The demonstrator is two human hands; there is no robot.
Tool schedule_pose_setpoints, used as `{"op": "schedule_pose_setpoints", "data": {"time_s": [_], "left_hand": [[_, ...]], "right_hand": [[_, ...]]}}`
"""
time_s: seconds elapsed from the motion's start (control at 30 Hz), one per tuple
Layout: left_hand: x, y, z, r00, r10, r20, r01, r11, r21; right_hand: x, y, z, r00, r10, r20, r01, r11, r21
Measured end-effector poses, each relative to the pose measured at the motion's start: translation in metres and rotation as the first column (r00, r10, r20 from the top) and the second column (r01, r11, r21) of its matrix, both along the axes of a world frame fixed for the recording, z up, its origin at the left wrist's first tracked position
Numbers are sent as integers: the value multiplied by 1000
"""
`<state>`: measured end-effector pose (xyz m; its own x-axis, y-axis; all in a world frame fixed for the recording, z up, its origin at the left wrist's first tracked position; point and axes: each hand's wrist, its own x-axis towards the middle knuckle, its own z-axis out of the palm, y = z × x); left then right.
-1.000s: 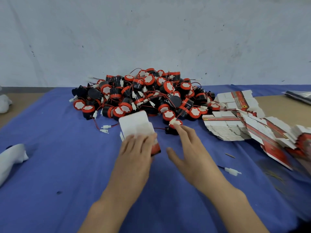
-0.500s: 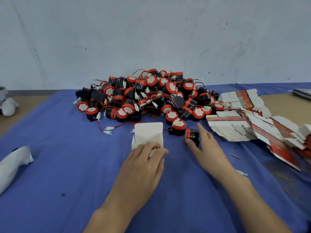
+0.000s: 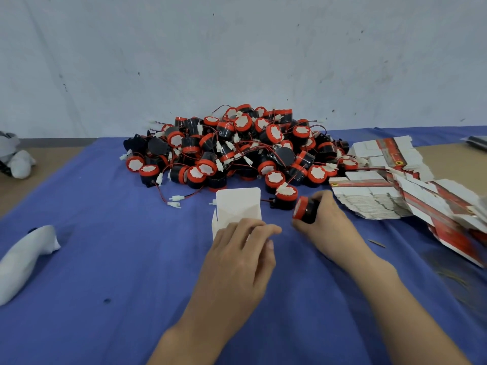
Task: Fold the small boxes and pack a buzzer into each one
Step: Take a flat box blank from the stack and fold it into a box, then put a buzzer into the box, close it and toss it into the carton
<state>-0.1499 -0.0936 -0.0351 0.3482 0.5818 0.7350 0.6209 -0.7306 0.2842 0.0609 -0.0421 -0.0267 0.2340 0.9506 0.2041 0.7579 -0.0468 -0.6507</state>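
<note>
A small white folded box stands on the blue cloth with its top flap raised. My left hand holds its near side, fingers curled over it. To its right, my right hand grips a black buzzer with a red cap, tipped on its side just off the pile. A big pile of black-and-red buzzers with red wires and white plugs lies behind. Flat unfolded boxes, white with red stripes, are stacked at the right.
The blue cloth covers the table's middle; bare brown tabletop shows at both sides. A white cloth bundle lies at the left, another farther back. A loose white plug sits by the pile. A grey wall stands behind.
My right hand reached to the pile's front edge, took a buzzer and has drawn it back toward the box. My left hand stood the box upright and holds it.
</note>
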Motion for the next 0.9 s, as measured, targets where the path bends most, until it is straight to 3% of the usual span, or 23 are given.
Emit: {"op": "schedule_pose_setpoints", "data": {"time_s": [0.17,0.33,0.43,0.63,0.9], "left_hand": [[3,-9,8,931,-110,348,227,921,-316],[12,-14,13,870,-172,461,376,837,-398],[17,-17,16,816,-209,539,468,785,-405],[13,-16,19,786,-88,612,421,801,-426],[6,-8,23,793,-124,596,427,811,-400]], "right_hand": [[-16,-18,47,981,100,-164,-44,948,315],[-50,-46,56,905,247,-346,-39,859,511],[-65,-58,46,889,284,-360,-61,852,521],[-63,-63,48,866,300,-400,-104,890,443],[-51,-65,50,654,384,-651,-172,914,367]]}}
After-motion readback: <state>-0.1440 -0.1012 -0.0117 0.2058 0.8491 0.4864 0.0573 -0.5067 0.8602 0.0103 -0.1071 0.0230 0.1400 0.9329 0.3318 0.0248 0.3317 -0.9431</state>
